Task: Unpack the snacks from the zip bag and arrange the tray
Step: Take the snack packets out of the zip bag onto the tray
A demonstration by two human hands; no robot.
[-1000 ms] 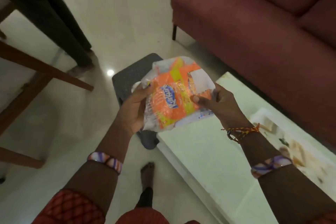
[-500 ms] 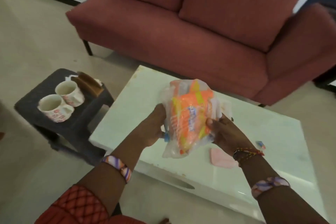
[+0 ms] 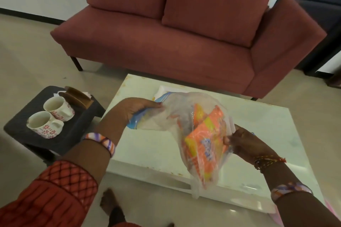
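We hold the zip bag (image 3: 184, 116) in the air above the white table (image 3: 258, 125), between our two hands. Our left hand (image 3: 132, 110) pinches the bag near its blue zip edge, with the fingers curled on the thin plastic, and our right hand (image 3: 241, 142) grips the other side, where the orange snack packets (image 3: 204, 143) press against the film. The bag is clear, soft and wrinkled, so we judge that it is light and gives no support; the packets hang down and slide to the lowest corner. The film looks smooth and probably slippery, and the snacks inside may crush if we squeeze them hard. We think the best place to hold is the stiffer zip strip, one hand on each side of the mouth, and not the loose middle. Some things are difficult to see. We cannot tell if the zip is open or closed, because the left hand covers part of it. How many packets are inside is also not clear, since they overlap. A white object behind the bag may be the tray (image 3: 162, 89), but only its corner shows. On the dark stool (image 3: 55, 140) beside the table stand two cups (image 3: 49, 116).
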